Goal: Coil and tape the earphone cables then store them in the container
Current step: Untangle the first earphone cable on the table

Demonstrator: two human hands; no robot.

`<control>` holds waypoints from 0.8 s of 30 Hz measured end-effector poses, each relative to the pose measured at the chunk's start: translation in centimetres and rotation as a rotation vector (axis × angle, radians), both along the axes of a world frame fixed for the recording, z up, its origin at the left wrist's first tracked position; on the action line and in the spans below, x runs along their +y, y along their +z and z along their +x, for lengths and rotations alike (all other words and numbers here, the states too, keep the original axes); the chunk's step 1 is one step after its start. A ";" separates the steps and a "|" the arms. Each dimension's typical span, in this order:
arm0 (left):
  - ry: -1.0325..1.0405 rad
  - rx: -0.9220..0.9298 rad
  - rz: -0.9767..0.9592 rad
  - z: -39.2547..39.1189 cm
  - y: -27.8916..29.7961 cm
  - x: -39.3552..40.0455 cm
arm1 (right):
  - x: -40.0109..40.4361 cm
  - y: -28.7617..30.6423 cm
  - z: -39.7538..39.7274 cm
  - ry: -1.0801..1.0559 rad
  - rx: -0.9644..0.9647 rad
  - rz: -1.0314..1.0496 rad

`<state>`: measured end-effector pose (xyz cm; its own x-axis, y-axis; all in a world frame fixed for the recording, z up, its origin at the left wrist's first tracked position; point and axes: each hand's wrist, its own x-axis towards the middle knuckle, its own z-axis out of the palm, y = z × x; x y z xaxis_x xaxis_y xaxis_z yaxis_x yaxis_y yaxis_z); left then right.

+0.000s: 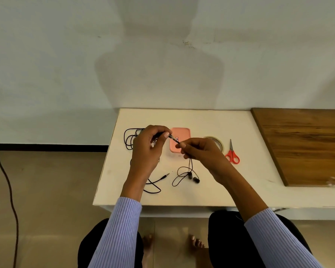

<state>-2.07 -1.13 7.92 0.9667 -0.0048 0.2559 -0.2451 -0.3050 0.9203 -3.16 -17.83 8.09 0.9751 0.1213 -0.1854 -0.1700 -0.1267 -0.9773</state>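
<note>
Nearest the camera: bare feet (pixel 196 243) on the floor, dark trousers, two striped lilac sleeves (pixel 118 231) reaching over the white table (pixel 240 190).

On the table's near part: one black earphone cable (pixel 179 176) lying loose, its two earbuds (pixel 193 177) side by side, touching or nearly so; just left, a jack plug (pixel 165 176) at the end of a looping black lead.

Above the table's middle: left hand (pixel 148 149), fingers curled, pinching a short dark stretch of cable at one end; right hand (pixel 200 151), fingers curled, pinching its other end; cable hanging down from the right hand toward the earbuds.

Farther back: a second cable tangle (pixel 130 138) left of the left hand; pink container (pixel 180 139) behind the hands; tape roll (pixel 219 142) partly hidden by the right hand; red scissors (pixel 232 154) beside it; wooden board (pixel 306 144) at far right.
</note>
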 end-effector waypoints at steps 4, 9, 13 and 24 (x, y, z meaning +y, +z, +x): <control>0.065 -0.017 -0.010 0.0 -0.1 0.6 | -1.5 -0.3 -0.1 -0.014 0.037 -0.094; 0.121 -0.026 -0.022 0.0 -0.3 1.2 | -3.0 0.0 -0.4 -0.047 0.096 -0.113; 0.146 -0.008 -0.051 0.1 -0.7 1.6 | -3.3 0.3 -0.5 -0.078 0.122 -0.070; 0.159 0.087 0.299 0.2 -2.6 1.5 | -2.3 -0.4 -0.5 -0.124 0.080 -0.162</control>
<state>-1.84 0.41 5.29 0.9795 0.0856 0.1823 -0.0971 -0.5926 0.7996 -3.65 -20.13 7.67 0.9622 -0.0366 -0.2700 -0.2703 -0.2544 -0.9286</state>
